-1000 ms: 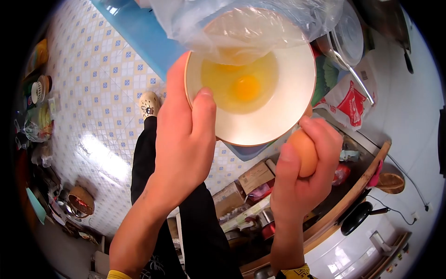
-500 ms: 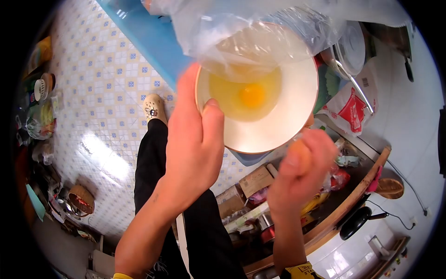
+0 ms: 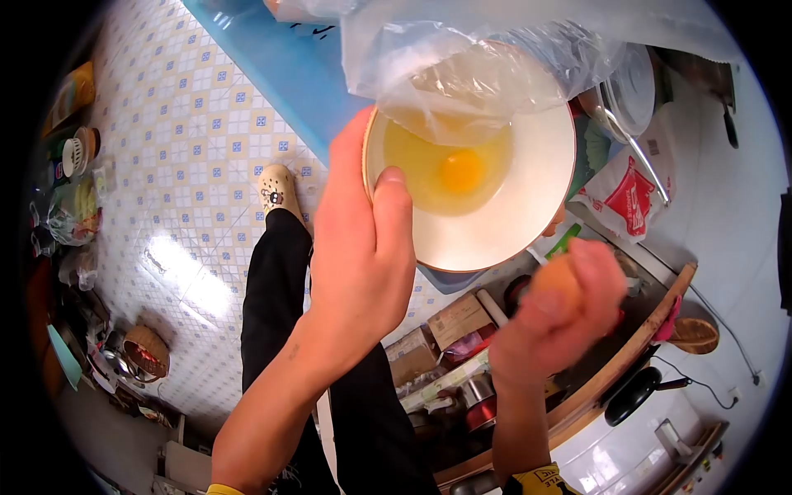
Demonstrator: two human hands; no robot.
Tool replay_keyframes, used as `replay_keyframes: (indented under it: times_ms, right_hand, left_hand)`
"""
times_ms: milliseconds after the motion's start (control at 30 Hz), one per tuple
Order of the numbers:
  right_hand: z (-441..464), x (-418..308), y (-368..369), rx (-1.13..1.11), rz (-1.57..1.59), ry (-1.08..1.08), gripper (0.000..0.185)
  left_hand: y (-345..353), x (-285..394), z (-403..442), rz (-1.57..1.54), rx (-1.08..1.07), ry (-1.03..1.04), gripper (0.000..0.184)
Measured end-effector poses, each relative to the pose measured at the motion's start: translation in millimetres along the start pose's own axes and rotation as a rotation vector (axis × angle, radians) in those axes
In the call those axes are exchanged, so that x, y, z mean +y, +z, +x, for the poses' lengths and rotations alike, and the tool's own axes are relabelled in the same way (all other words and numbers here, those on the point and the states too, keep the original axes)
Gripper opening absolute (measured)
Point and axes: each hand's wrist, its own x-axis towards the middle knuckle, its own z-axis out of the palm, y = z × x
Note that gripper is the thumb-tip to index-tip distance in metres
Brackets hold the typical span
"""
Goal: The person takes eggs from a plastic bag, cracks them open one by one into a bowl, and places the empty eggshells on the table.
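We see the left hand (image 3: 359, 235) grasping the bowl (image 3: 538, 177) at its left rim, thumb over the edge. Inside, we note one yolk (image 3: 461, 171) in clear egg white (image 3: 417, 177). The right hand (image 3: 540, 334), blurred, curls around an egg (image 3: 557, 285) near the bowl's lower right; we cannot tell whether its shell is cracked. A clear bag (image 3: 445, 74) overlaps the bowl's far side.

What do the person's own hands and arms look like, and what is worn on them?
The left hand and the right hand are bare, with no glove or watch visible. The forearms are uncovered too. The left sleeve shows a yellow edge; the right sleeve is yellow and black, with dark lettering.
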Motion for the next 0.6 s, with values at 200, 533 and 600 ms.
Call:
replay_keyframes:
  times_ms: [200, 533, 600]
  right_hand:
    - [5, -3, -3, -0.166, 0.134, 0.225, 0.044]
    - [51, 0, -14, -0.336, 0.84, 0.56, 0.07]
    - [55, 4, -15, -0.383, 0.91, 0.511, 0.066]
  left_hand:
    - [-6, 1, 0, 0.047, 0.02, 0.02, 0.039]
    - [-49, 55, 3, 0.622, -0.316, 0.622, 0.047]
    - [-29, 62, 10, 0.575, -0.381, 0.638, 0.053]
